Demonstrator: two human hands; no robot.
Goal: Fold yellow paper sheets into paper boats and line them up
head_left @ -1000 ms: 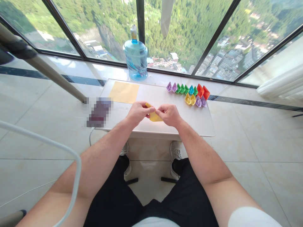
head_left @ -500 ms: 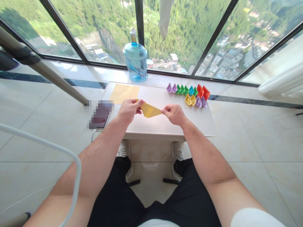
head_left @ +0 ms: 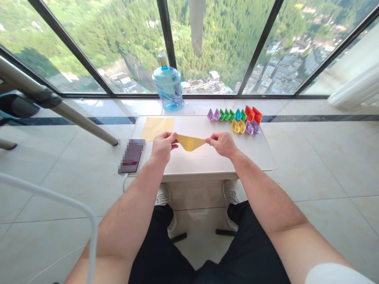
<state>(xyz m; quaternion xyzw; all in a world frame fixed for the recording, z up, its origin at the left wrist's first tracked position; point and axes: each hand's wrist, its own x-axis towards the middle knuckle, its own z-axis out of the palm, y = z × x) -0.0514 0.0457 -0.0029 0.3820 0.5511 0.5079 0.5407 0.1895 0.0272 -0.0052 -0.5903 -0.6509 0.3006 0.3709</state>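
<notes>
At the frame's centre, a folded yellow paper is held stretched above the worktop, pinched at its ends by the left hand and the right hand. A row of coloured paper boats is seen at the upper right.

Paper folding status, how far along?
Done: a cluster of coloured paper boats sits on the table, far right. In hand: left hand and right hand pinch the ends of a half-folded yellow piece. Left: one flat yellow sheet lies untouched.

No writing can be read; the label on the water jug is too small to decipher
</notes>
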